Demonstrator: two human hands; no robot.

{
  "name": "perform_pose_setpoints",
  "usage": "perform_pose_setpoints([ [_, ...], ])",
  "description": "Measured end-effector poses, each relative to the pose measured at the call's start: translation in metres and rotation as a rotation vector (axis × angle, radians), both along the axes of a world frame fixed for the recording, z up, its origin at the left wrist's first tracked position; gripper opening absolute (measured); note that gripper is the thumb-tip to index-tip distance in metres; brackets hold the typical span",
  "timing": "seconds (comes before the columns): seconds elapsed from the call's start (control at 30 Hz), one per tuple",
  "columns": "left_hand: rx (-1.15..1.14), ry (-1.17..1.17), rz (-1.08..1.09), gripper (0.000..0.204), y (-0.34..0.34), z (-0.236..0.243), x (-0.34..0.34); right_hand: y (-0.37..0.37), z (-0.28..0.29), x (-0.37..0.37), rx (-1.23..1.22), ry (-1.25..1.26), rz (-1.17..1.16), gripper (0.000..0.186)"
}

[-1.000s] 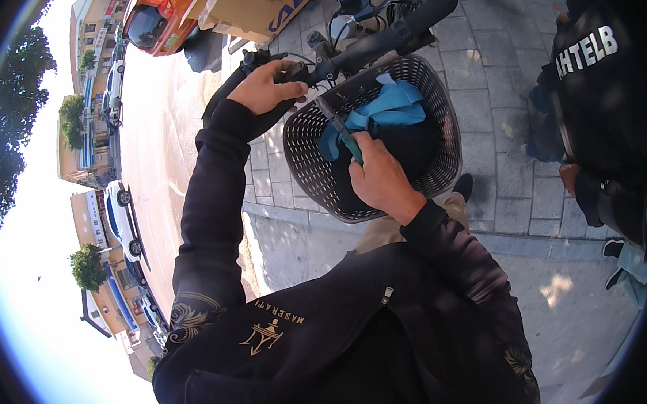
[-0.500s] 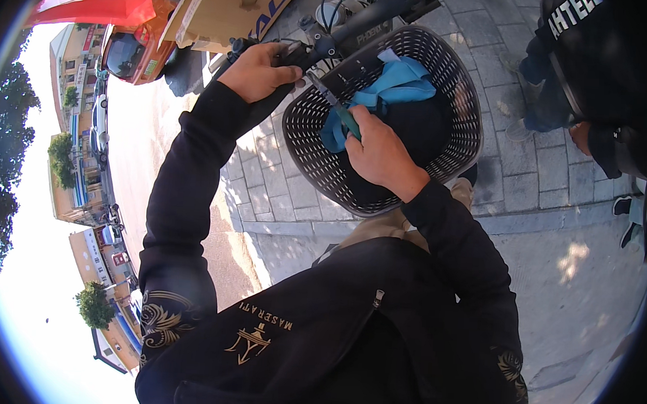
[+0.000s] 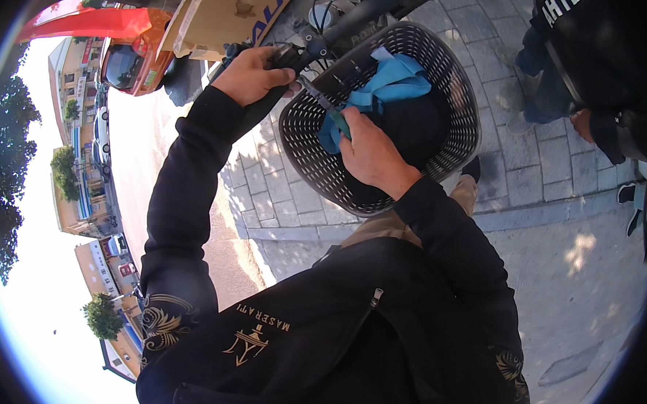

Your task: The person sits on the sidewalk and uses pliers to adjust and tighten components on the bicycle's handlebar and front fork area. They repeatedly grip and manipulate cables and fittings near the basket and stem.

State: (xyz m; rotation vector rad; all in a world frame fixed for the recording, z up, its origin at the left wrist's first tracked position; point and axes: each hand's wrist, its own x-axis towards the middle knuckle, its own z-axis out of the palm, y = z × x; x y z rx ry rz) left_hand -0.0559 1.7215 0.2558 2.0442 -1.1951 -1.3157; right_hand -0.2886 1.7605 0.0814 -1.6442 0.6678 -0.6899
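My left hand [image 3: 248, 79] is closed round the black grip end of a bicycle handlebar [image 3: 347, 26], thumb laid along it. My right hand [image 3: 374, 152] grips a green-handled screwdriver [image 3: 340, 122] whose metal shaft points up and left. Its tip ends beside my left fingertips, below the handlebar; whether it touches a screw there I cannot tell. Under my right hand is a dark woven-pattern plastic basket [image 3: 470, 92] mounted at the bicycle's front. A bright blue strap-like cloth [image 3: 395, 83] and a black fabric item [image 3: 419, 125] lie inside it.
A large cardboard box [image 3: 227, 14] leans behind the handlebar, near an orange vehicle [image 3: 129, 64] and a red cloth [image 3: 91, 23]. At the right stands a person in dark clothes [image 3: 601, 70]. Grey paving [image 3: 516, 161] ends at a kerb, with a road [image 3: 158, 142] on the left.
The view has shifted slightly. Both hands keep their holds, and the screwdriver stays pointed at the same spot by my left fingers, with only a small movement of my right hand.
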Motion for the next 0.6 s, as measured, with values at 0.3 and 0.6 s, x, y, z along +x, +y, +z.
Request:
perform_pose_setpoints([
  [0.3, -0.016, -0.03, 0.015, 0.034, 0.001, 0.0, -0.003, 0.0, 0.014, -0.001, 0.213, 0.075, 0.028, 0.034],
  [0.6, -0.031, -0.004, 0.053, 0.037, 0.001, 0.0, -0.004, 0.006, 0.024, -0.003, 0.277, 0.077, 0.043, 0.033],
])
